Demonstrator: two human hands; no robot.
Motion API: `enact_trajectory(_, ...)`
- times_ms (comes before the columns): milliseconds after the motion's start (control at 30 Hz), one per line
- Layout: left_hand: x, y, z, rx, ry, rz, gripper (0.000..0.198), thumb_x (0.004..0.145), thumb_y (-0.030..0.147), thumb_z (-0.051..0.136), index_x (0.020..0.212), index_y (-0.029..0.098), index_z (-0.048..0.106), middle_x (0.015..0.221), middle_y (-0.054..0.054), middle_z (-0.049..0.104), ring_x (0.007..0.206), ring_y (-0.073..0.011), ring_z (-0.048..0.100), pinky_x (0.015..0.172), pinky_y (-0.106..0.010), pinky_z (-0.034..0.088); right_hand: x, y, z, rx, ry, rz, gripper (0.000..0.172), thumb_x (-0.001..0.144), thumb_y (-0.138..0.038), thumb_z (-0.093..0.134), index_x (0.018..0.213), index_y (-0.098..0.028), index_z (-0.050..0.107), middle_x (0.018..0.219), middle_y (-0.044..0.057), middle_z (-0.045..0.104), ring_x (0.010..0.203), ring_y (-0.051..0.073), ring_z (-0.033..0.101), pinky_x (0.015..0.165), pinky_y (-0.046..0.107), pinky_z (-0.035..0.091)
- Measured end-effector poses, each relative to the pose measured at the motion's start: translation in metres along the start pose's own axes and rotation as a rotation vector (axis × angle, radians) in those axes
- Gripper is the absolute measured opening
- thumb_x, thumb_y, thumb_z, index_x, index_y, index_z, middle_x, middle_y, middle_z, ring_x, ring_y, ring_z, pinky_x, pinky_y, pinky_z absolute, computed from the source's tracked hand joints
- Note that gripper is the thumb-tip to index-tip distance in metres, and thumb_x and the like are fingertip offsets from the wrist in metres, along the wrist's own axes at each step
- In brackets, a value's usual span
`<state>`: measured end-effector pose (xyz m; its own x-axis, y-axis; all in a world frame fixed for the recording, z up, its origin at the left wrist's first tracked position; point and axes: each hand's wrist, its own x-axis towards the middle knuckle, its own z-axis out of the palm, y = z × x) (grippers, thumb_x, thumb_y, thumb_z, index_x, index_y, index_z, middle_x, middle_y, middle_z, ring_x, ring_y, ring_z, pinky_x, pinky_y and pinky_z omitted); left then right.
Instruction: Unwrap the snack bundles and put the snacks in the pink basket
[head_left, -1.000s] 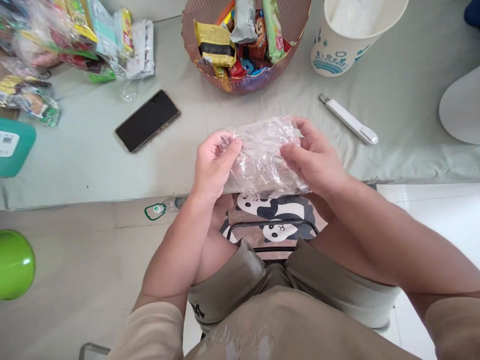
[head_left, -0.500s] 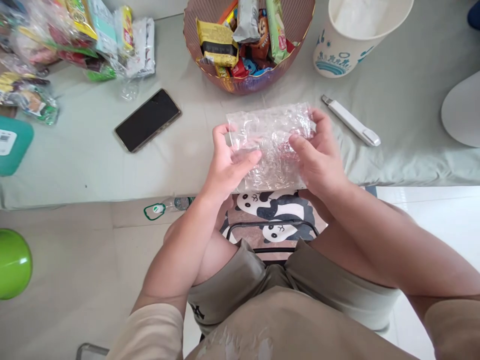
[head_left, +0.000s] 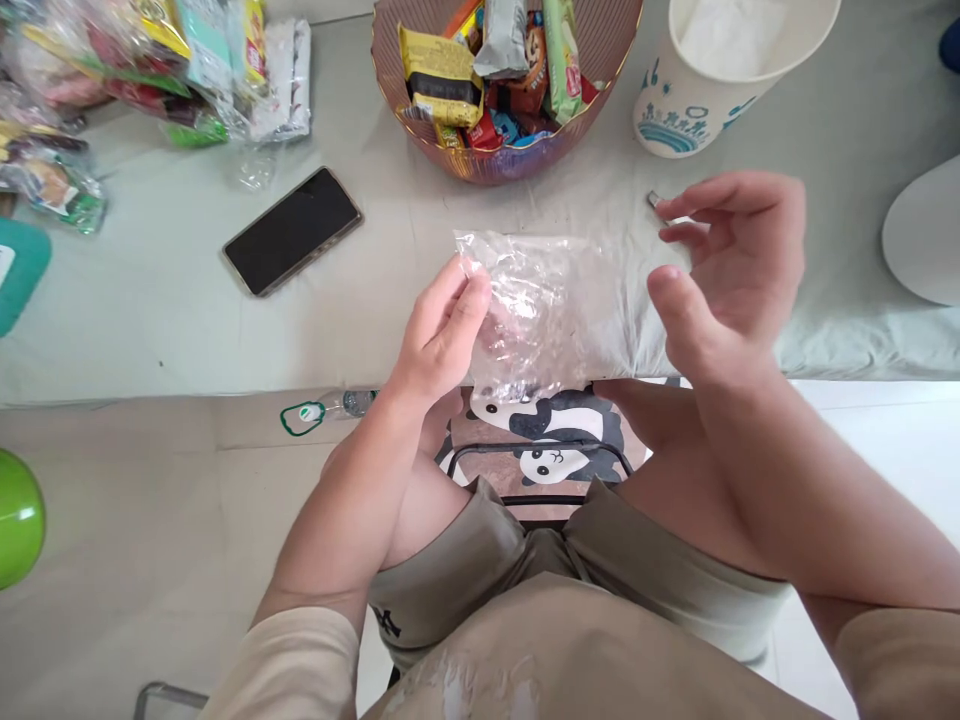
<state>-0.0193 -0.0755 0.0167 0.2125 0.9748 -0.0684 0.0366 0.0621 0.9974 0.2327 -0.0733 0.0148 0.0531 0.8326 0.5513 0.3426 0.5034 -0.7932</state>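
A crinkled clear plastic bag hangs at the table's front edge. My left hand pinches its left side between thumb and fingers. To the right, my right hand is apart from the bag, thumb and fingers spread, with nothing gripped. It hovers over a utility knife, of which only the metal tip shows; the hand covers the rest. I cannot tell whether the fingertips touch the knife.
Behind the bag stands a ribbed bowl of wrapped snacks, with a paper cup to its right. A phone lies left, near packaged snacks. A white rounded object is at the right edge. Below is a bottle.
My right hand has let go of the bag and moved right, over the utility knife. My left hand keeps its hold on the bag, its thumb now closer to the fingers.
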Motion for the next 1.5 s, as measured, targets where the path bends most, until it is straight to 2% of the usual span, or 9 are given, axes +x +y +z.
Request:
enact_trajectory(100,-0.004,0.017,-0.004,-0.182,-0.285,-0.223,0.049,0.089,0.070,0.068,0.081,0.024,0.052,0.062,0.005,0.062,0.044,-0.0133,0.063,0.034,-0.022,0.044,0.004,-0.003,-0.008,0.192,-0.120,0.077,0.041,0.088,-0.056,0.073,0.117,-0.030,0.064,0.111,0.007,0.065,0.107,0.023,0.067,0.095,0.042,0.056)
enact_trajectory(200,-0.004,0.029,-0.005,-0.245,-0.548,-0.432,0.048,0.086,0.066,0.073,0.079,0.023,0.053,0.058,0.005,0.065,0.039,-0.0131,0.059,0.030,-0.022,0.040,0.005,-0.012,-0.006,0.351,-0.453,0.227,0.037,0.092,-0.051,0.071,0.122,-0.029,0.065,0.123,0.008,0.066,0.117,0.022,0.066,0.097,0.040,0.057)
enact_trajectory(367,0.001,0.027,0.003,-0.177,-0.711,-0.508,0.043,0.090,0.058,0.072,0.076,0.020,0.058,0.057,0.001,0.066,0.044,-0.0117,0.059,0.036,-0.022,0.043,0.002,-0.022,0.017,0.353,-0.741,0.268,0.027,0.090,-0.043,0.074,0.105,-0.021,0.069,0.114,0.009,0.070,0.107,0.021,0.065,0.087,0.035,0.056)
enact_trajectory(600,0.005,0.020,0.004,-0.041,-0.698,-0.470,0.035,0.093,0.048,0.068,0.078,0.018,0.060,0.068,0.002,0.061,0.055,-0.0088,0.059,0.051,-0.021,0.049,-0.003,-0.017,0.022,0.406,-0.776,0.440,0.031,0.089,-0.042,0.077,0.078,-0.018,0.060,0.085,0.004,0.062,0.074,0.013,0.057,0.066,0.029,0.046)
enact_trajectory(767,0.010,0.026,-0.002,0.029,-0.743,-0.547,0.034,0.088,0.045,0.074,0.077,0.019,0.056,0.072,0.001,0.064,0.059,-0.0116,0.066,0.053,-0.022,0.051,-0.003,-0.016,0.018,0.391,-0.750,0.573,0.031,0.088,-0.041,0.076,0.078,-0.019,0.057,0.082,0.004,0.065,0.072,0.013,0.056,0.064,0.029,0.046)
enact_trajectory(1000,0.012,0.023,-0.013,0.031,-0.763,-0.367,0.029,0.081,0.028,0.075,0.072,0.020,0.049,0.064,0.005,0.055,0.060,-0.0094,0.062,0.055,-0.019,0.045,-0.004,-0.017,0.020,0.362,-0.536,0.739,0.026,0.085,-0.037,0.080,0.089,-0.022,0.058,0.081,0.002,0.066,0.063,0.012,0.056,0.056,0.028,0.045)
enact_trajectory(1200,0.009,0.018,-0.016,-0.057,-0.562,-0.268,0.030,0.079,0.029,0.077,0.084,0.021,0.048,0.067,0.006,0.064,0.058,-0.0079,0.061,0.054,-0.019,0.045,-0.005,-0.021,0.021,0.617,-0.591,0.985,0.083,0.070,-0.052,0.092,0.131,-0.028,0.042,0.080,-0.004,0.066,0.058,0.013,0.059,0.051,0.025,0.046)
enact_trajectory(1300,0.009,0.017,-0.018,-0.085,-0.477,-0.282,0.038,0.077,0.031,0.080,0.093,0.024,0.046,0.066,0.007,0.067,0.051,-0.0080,0.059,0.050,-0.019,0.044,-0.005,-0.019,0.017,0.585,-0.662,0.947,0.076,0.073,-0.042,0.091,0.132,-0.028,0.044,0.071,-0.008,0.059,0.057,0.012,0.057,0.051,0.025,0.046)
enact_trajectory(1500,0.011,0.011,-0.017,-0.044,-0.288,-0.271,0.058,0.072,0.030,0.087,0.113,0.027,0.046,0.072,0.007,0.072,0.058,-0.0105,0.066,0.057,-0.021,0.050,-0.007,0.006,0.011,0.433,-0.393,0.671,0.045,0.088,-0.036,0.077,0.127,-0.031,0.055,0.081,-0.004,0.057,0.065,0.012,0.059,0.057,0.027,0.049)
